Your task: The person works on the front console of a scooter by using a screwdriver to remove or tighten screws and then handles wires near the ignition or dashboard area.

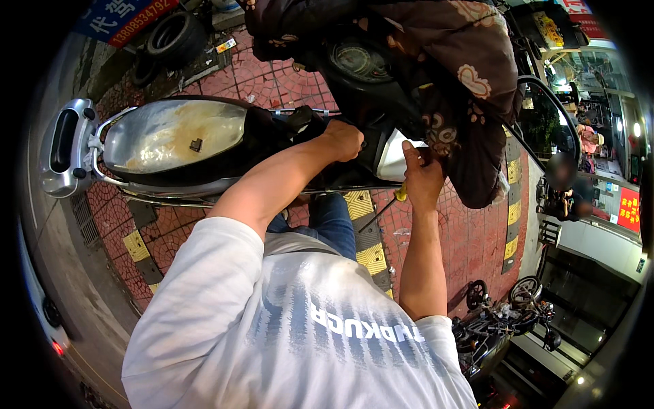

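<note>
A motor scooter stands crosswise before me, its worn, stained seat (174, 135) to the left and its dashboard (360, 61) at the far side. My left hand (344, 141) is closed against the black body between seat and front; its fingertips and whatever they grip are hidden. Curled round a screwdriver (400, 193) with a yellow handle is my right hand (424, 176), the thin shaft slanting down to the left. The thumb points up beside the white front panel (393, 158). A small dark piece (195, 144) lies on the seat.
A brown patterned quilted cover (470, 61) drapes over the handlebars, near the mirror (555, 123). Silver rear rack (68, 146) ends the scooter at left. Old tyres (176, 35) lie beyond. Yellow-black ramp strips (368, 238) cross the red paving. Parked motorcycles (501, 320) stand lower right.
</note>
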Demonstrator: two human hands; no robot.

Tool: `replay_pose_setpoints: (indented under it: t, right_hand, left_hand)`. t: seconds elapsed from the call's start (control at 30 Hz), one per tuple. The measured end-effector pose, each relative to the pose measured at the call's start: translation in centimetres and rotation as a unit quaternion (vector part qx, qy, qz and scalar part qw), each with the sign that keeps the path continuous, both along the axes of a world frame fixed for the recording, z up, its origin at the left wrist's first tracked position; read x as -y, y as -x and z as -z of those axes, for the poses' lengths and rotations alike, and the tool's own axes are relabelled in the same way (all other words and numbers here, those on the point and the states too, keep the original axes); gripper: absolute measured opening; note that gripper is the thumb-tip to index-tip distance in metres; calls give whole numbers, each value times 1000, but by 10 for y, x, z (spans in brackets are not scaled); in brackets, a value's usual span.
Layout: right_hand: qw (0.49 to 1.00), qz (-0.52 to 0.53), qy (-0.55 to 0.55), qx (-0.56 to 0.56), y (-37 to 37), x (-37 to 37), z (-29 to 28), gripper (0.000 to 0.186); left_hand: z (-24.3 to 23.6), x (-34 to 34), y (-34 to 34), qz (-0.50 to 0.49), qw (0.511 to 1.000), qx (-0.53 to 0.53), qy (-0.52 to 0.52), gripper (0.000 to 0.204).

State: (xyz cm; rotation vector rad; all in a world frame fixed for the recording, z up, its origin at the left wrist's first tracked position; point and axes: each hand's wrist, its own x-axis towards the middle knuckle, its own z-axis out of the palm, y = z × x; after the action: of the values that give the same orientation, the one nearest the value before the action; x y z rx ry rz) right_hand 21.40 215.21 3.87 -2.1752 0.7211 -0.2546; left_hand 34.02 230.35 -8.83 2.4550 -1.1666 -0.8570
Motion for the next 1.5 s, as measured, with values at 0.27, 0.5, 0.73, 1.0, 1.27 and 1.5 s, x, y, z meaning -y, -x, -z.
replay_pose_setpoints:
  t: [0.27, 0.5, 0.73, 1.0, 1.27, 1.5]
  right_hand:
    - [1000, 11, 2, 13, -4, -2, 3, 43]
    - [1000, 16, 12, 2, -1, -1, 3, 44]
    - [999, 34, 22, 7, -6, -12, -1, 45]
    - [994, 28, 71, 77, -11, -7, 14, 44]
    - [994, 43, 90, 35, -2, 6, 10, 49]
    - [998, -20, 41, 38, -12, 6, 20, 41]
  left_hand:
    - [6, 8, -1, -107, 993, -41, 11, 39]
    - [-12, 13, -7, -4, 1000, -2, -16, 35]
    - [4, -2, 19, 12, 973, 231, -9, 33]
    - [134, -86, 86, -448, 863, -150, 178, 47]
    - [253, -393, 269, -514, 773, -316, -196, 47]
    - [244, -457, 328, -758, 544, -348, -87, 31]
